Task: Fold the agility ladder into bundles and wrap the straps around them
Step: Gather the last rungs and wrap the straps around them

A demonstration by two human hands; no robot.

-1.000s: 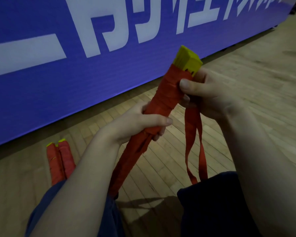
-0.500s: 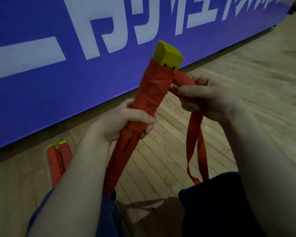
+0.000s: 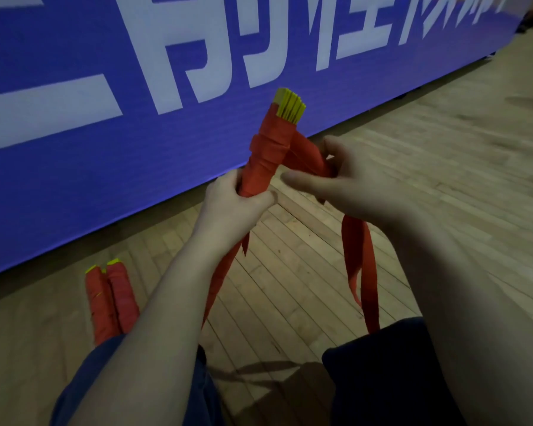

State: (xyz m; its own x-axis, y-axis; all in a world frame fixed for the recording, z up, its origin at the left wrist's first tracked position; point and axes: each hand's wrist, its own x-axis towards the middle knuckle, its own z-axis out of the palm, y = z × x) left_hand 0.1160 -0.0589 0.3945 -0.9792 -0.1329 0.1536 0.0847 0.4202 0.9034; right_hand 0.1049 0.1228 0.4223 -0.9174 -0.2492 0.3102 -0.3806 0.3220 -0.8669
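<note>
A bundle of yellow ladder rungs [image 3: 289, 108] stands nearly upright in front of me, its upper part wound in red strap [image 3: 266, 155]. My left hand [image 3: 236, 199] grips the bundle around its middle, just below the windings. To its right, my right hand [image 3: 336, 182] holds the loose red strap [image 3: 308, 156] where it leaves the bundle. The strap's free end [image 3: 359, 265] hangs down from that hand to my right knee. The bundle's lower part runs behind my left forearm.
Two wrapped red bundles with yellow tips [image 3: 111, 299] lie side by side on the wooden floor [image 3: 413, 179] at lower left, by my left knee. A blue banner with white lettering [image 3: 136, 87] stands along the floor straight ahead. My knees in dark shorts fill the bottom.
The bundle has tilted more upright and shifted left. My right hand has drawn the strap away from the bundle to the right, and my left hand has slid up the bundle.
</note>
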